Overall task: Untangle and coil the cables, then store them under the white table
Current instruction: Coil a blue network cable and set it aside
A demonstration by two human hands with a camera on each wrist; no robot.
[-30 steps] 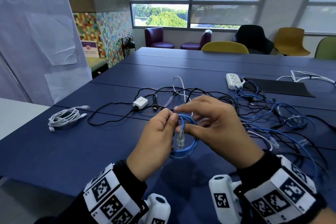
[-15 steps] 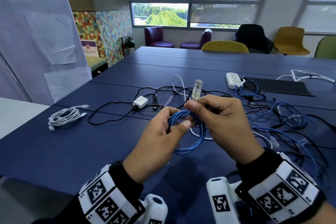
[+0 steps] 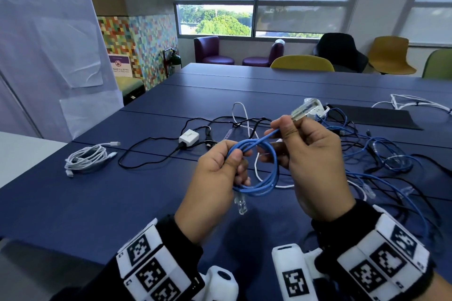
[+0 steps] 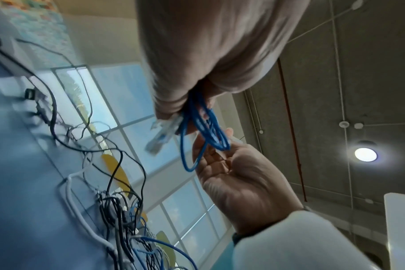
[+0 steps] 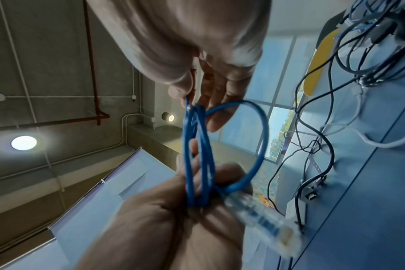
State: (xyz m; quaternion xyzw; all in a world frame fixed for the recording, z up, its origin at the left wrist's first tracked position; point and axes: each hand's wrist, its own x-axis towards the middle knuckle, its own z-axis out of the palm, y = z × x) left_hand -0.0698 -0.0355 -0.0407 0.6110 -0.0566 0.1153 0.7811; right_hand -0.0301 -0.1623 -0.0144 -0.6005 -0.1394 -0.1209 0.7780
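— Held where?
— Coiled blue Ethernet cable (image 3: 263,173) above the navy table (image 3: 122,203), gripped in curled left hand (image 3: 215,178) fingers.
— And the right hand (image 3: 310,161)?
— Pinching the cable's free end just below its clear plug (image 3: 303,110), raised past the fingertips.

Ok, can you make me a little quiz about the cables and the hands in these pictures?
1. True or false: the blue cable is lying flat on the blue table.
2. Which hand holds the end with the clear plug pointing up? A) left hand B) right hand
3. Fill in: the already coiled cable lying left of the hands is ____ in colour.

Key: 1 false, both hands hold it above the table. 2 B. 3 white.
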